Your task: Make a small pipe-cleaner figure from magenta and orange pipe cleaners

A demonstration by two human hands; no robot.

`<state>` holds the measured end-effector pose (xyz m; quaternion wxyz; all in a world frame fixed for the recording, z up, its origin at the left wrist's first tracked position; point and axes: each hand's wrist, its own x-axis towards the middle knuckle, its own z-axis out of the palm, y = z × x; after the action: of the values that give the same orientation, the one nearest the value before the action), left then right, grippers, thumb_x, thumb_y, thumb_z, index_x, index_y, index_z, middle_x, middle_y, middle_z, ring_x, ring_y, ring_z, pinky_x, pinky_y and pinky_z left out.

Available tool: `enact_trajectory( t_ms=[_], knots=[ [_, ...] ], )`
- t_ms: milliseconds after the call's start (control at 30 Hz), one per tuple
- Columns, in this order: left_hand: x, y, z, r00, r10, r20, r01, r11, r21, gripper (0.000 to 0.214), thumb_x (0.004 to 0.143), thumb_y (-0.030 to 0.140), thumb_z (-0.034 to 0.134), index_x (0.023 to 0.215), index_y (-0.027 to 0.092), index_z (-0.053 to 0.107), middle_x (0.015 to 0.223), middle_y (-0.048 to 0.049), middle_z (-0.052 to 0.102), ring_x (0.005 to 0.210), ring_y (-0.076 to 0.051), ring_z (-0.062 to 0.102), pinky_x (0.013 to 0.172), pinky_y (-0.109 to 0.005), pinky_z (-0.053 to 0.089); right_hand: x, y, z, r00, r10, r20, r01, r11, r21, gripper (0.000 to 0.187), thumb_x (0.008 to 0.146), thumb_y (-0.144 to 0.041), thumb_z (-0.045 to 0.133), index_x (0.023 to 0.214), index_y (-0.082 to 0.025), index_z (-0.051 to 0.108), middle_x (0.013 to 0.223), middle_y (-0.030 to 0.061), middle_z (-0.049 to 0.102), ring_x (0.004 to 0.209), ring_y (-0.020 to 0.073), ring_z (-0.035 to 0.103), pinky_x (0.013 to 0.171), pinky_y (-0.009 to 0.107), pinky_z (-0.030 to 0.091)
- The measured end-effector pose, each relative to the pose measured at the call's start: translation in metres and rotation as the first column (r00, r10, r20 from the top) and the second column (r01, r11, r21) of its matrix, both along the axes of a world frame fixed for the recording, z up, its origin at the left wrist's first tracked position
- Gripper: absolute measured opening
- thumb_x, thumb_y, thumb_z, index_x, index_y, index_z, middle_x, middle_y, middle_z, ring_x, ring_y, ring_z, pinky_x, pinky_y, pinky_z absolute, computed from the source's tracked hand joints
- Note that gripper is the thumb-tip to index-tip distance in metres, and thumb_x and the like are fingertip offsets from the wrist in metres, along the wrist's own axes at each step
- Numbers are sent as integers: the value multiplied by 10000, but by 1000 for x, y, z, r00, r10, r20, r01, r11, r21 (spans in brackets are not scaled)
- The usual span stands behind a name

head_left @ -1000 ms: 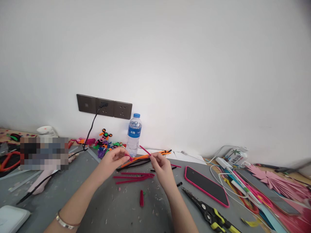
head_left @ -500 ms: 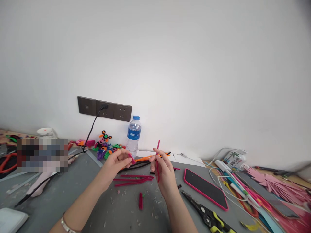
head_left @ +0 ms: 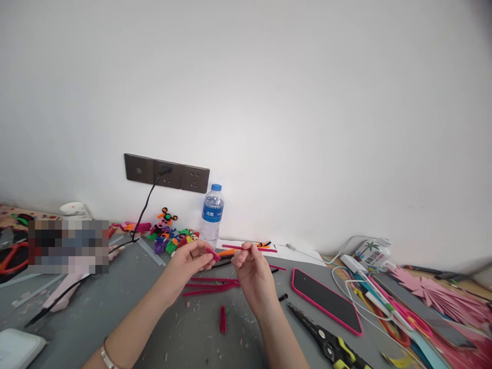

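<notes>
Between the thumb and fingers of my left hand (head_left: 191,261) is a small folded piece of magenta pipe cleaner (head_left: 213,254). My right hand (head_left: 254,274) pinches a straight magenta pipe cleaner (head_left: 230,246), which lies nearly level across the fingertips. The two hands are apart, at about the same height over the grey table. Below them lie several longer magenta pipe cleaners (head_left: 209,293), partly behind my right hand. A short magenta bundle (head_left: 223,320) rests nearer to me. Orange and black pipe cleaners are partly hidden behind the hands.
A water bottle (head_left: 212,215) stands by the wall, beside colourful pipe-cleaner figures (head_left: 165,230). To the right lie a phone (head_left: 326,300), pliers (head_left: 326,341) with yellow-black handles, white cables and pink folded paper (head_left: 434,292). A black cord (head_left: 144,205) runs from the wall socket across the left side.
The pipe cleaner in my right hand has turned from upright to nearly level. My left hand has shifted slightly right with its folded piece.
</notes>
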<state>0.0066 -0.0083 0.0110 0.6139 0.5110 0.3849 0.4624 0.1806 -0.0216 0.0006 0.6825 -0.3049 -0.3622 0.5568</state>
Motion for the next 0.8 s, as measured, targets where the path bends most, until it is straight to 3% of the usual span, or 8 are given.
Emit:
enact_trajectory(
  t_ms=[100, 367, 800],
  knots=[
    [1, 0, -3, 1000, -15, -4, 15, 1000, -5, 226, 747, 355, 714, 878, 181, 653, 804, -33, 676, 802, -184, 647, 759, -298, 518, -2, 3, -1, 998, -9, 56, 8, 1000, 14, 312, 803, -525, 599, 780, -222, 665, 630, 9, 557, 605, 162, 492, 625, 306, 430],
    [4, -1, -2, 999, -26, 19, 26, 999, -21, 248, 733, 338, 735, 888, 166, 648, 841, -46, 709, 801, -184, 675, 767, -295, 543, -10, -3, 0, 981, 107, 164, -108, 994, 0, 355, 782, -521, 638, 703, -182, 709, 648, 36, 607, 679, 186, 556, 714, 317, 462],
    [4, 1, -1, 996, 83, 23, -83, 996, 26, 272, 677, 364, 771, 844, 163, 694, 812, -51, 739, 792, -210, 705, 794, -317, 570, -6, 1, -13, 912, 50, 406, -70, 997, 33, 406, 851, -522, 549, 829, -176, 761, 699, 57, 662, 733, 199, 573, 747, 302, 449]
  ],
)
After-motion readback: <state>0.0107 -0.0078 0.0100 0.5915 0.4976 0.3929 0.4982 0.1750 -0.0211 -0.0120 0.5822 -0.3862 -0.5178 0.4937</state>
